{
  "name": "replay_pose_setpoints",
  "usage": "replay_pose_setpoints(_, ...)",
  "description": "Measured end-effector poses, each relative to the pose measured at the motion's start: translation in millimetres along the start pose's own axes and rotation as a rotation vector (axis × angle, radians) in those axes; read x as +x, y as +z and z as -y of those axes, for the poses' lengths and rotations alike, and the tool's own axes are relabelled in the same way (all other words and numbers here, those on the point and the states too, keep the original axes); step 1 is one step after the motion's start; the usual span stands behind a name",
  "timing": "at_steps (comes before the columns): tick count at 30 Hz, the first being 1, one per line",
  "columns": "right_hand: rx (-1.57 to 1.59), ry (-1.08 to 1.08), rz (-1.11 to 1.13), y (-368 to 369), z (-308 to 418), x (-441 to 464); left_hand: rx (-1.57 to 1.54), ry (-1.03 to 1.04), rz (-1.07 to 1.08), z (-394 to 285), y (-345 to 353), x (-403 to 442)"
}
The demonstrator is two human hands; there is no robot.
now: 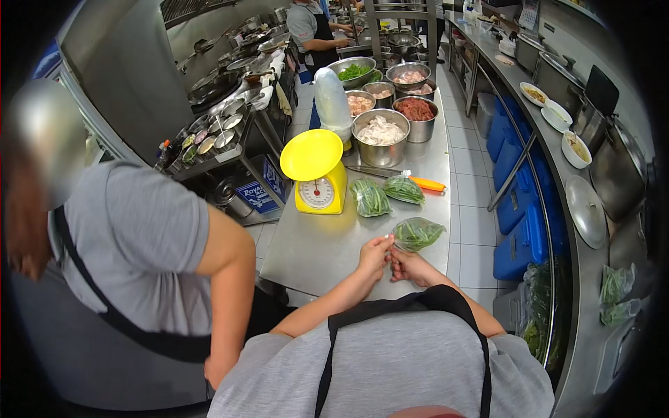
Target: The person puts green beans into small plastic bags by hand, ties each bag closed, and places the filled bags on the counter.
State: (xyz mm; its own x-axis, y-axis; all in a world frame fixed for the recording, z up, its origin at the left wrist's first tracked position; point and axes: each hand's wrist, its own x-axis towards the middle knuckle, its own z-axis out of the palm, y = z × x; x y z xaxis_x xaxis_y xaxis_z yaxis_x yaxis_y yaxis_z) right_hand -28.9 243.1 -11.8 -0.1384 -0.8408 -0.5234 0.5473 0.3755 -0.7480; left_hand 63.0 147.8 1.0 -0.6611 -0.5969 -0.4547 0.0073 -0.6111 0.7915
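A clear plastic bag of green vegetables [417, 235] lies at the near right of the steel table. My left hand [377, 255] pinches the bag's gathered end, fingers closed. Close beside it, my right hand [408, 267] is closed on the same end from below; its fingertips are partly hidden. Two more bags of greens, one on the left [370, 198] and one on the right [403, 189], rest just beyond. Behind them lies a knife with an orange handle [428, 184]. A yellow dial scale [320, 182] with an unloaded pan stands to the left.
Steel pots of pale meat [380, 148] and red minced meat [416, 131] stand farther back, near a tall plastic-wrapped stack [332, 104]. A co-worker in a grey shirt [150, 230] is close on my left. Blue bins [519, 219] sit under the right counter [536, 132].
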Motion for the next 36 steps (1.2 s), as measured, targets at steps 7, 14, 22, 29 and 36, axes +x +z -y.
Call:
replay_pose_setpoints(7, -1.253, -0.777, -0.467, 13.7, 13.5, -5.6, 0.074, 0.157, -0.162, -6.7, 8.2, 10.9)
replay_pose_setpoints(14, -1.452, -0.94, -0.602, 27.8, 58.8, -44.2, 0.566, 0.784, -0.097, -21.4, 13.1, 6.9)
replay_pose_setpoints(22, -0.835, -0.777, -0.125, -13.6, 32.3, -12.8, 0.608, 0.704, 0.187, -11.9, -20.1, -12.7)
replay_pose_setpoints(29, -0.25, -0.428, 0.133, -17.7, 28.7, -15.9, 0.783, 0.74, 0.304, -24.1, -26.8, -15.0)
replay_pose_setpoints(36, -0.326, -0.491, 0.165, -13.3, 38.1, -25.4, 0.768, 0.639, 0.536, -32.8, -28.9, -5.3)
